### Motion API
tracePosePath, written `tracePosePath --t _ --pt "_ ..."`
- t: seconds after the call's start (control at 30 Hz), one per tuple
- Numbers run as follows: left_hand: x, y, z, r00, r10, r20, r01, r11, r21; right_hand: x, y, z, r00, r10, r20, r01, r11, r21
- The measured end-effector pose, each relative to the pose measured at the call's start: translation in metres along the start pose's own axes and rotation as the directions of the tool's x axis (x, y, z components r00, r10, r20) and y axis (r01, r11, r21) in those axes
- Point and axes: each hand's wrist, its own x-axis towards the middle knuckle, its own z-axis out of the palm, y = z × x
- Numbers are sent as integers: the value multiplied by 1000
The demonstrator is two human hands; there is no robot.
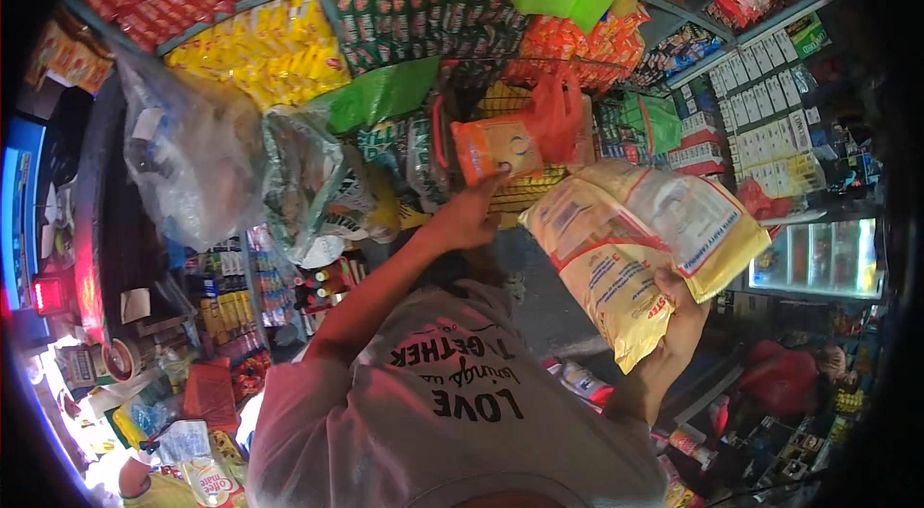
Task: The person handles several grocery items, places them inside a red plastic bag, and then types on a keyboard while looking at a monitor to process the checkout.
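Note:
My left hand reaches up and forward, its fingers at the lower edge of an orange plastic packet, which it seems to pinch. Beside that packet hangs a red plastic carrier bag. On the right, my right hand grips two large plastic packs by their lower ends: a yellow printed pack with a red band and a paler one with a clear front. The packs fan apart at the top. Part of the right hand's fingers is hidden behind them.
Rows of sachets hang on a rack ahead. Clear plastic bags hang at the left. Cigarette packs line the right shelves, above a lit glass-front cooler. Part of another person, in yellow, shows at the lower left.

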Motion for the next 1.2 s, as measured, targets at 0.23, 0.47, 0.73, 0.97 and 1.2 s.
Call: tracePosePath --t 0.23,0.47,0.73,0.97,1.2 --pt "155 -70 45 577 -708 -407 771 637 -15 90 -4 -31 998 -49 -42 49 999 14" --pt "170 -54 93 817 -236 -525 405 884 232 177 -11 -4 952 144 272 -120 987 -103" --pt "190 3 146 942 267 -202 -225 952 206 233 -19 105 696 314 646 -92 931 -353" --pt "189 5 160 933 358 -29 -340 906 253 247 116 208 531 302 792 220 853 -473" --pt "122 27 95 989 -125 84 58 829 556 265 171 192 269 136 953 741 603 -295"
